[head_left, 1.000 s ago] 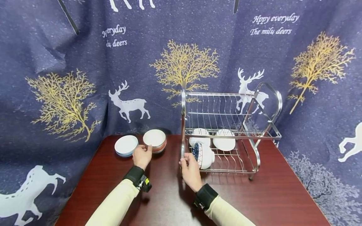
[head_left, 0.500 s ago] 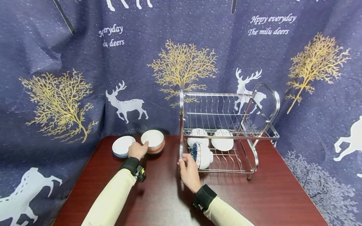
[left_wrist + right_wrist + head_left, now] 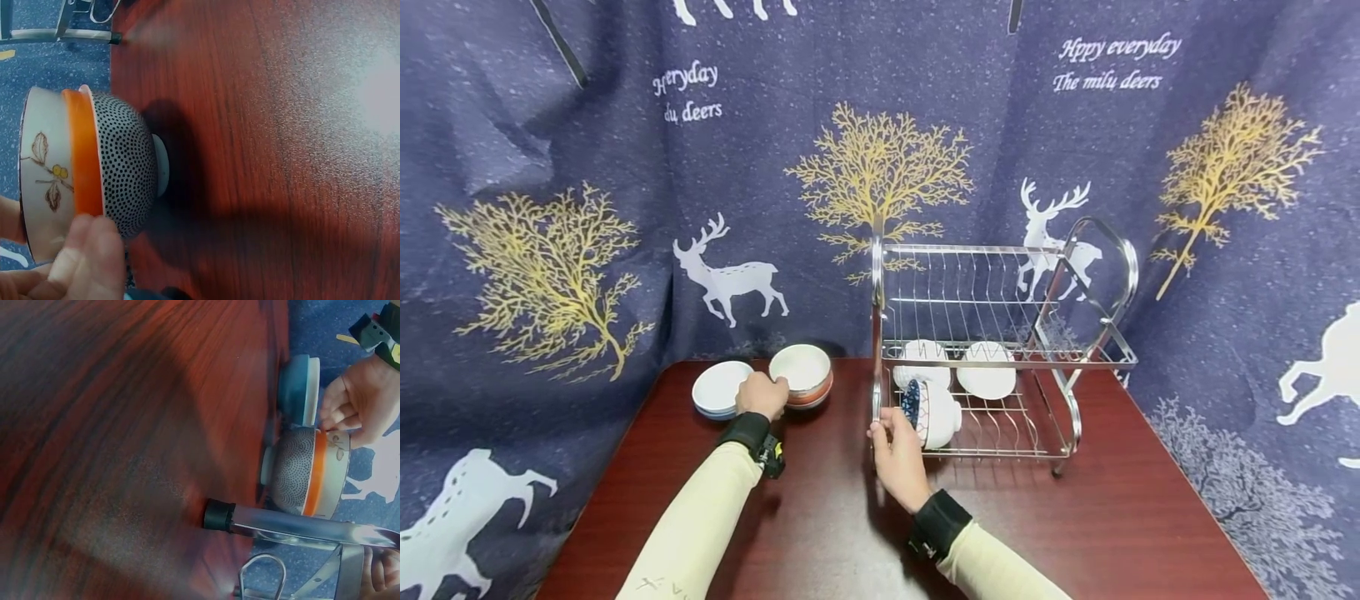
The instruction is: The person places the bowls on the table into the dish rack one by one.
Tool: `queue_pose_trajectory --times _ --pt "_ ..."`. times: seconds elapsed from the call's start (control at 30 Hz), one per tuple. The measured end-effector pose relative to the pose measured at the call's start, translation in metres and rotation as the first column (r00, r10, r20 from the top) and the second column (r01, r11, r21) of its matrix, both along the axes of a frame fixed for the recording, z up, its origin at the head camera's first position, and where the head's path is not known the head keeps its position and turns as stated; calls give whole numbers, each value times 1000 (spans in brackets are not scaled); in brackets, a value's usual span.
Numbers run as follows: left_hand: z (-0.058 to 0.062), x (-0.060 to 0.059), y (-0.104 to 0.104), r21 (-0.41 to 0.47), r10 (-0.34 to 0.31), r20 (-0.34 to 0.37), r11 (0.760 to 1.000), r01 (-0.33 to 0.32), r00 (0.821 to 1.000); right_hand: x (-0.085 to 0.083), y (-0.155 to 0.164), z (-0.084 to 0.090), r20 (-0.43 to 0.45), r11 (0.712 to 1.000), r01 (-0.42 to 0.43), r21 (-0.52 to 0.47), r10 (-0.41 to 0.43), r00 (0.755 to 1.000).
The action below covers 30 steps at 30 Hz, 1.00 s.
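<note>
A stack of bowls stands at the back left: a white bowl with brown leaves [image 3: 47,150] on top, an orange bowl [image 3: 84,153] nested under it, and a black-dotted bowl [image 3: 128,156] lowest. My left hand [image 3: 763,396] pinches the top bowl's near edge, thumb over the rim and fingers along the outside. My right hand [image 3: 898,458] grips the left front post of the two-tier metal dish rack [image 3: 970,364]. Just right of those fingers, a white bowl with a blue-patterned inside [image 3: 940,417] leans on its side in the lower tier.
Two white bowls, one left [image 3: 922,375] and one right [image 3: 987,379], sit further back in the lower tier. Left of the stack are shallow blue-and-white bowls [image 3: 718,387]. A dark-blue deer-print curtain [image 3: 820,192] hangs behind the reddish-brown table [image 3: 827,517].
My left hand has drawn slightly back and left, then returned to the stack's rim. My right hand has stayed on the rack's post. The head view has turned slightly right.
</note>
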State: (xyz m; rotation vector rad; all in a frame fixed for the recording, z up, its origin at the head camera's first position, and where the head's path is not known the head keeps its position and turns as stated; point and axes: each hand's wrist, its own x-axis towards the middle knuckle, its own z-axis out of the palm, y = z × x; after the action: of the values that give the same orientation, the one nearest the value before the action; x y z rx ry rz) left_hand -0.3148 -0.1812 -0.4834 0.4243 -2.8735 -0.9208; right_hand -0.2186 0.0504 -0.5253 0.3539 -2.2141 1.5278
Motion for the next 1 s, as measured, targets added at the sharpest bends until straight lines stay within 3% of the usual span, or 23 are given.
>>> queue_pose_trajectory --times 0.63,0.8,1.0 --pt "-5 -8 4 61 55 -54 997 -51 997 -2 1 -3 -14 1000 2 27 -1 1000" --pt "-6 -7 3 89 58 -54 995 -53 997 -3 1 -4 -48 999 1 38 1 999" --pt "-4 -4 2 131 71 -77 990 -61 994 -2 1 -3 -23 999 10 41 -9 1000"
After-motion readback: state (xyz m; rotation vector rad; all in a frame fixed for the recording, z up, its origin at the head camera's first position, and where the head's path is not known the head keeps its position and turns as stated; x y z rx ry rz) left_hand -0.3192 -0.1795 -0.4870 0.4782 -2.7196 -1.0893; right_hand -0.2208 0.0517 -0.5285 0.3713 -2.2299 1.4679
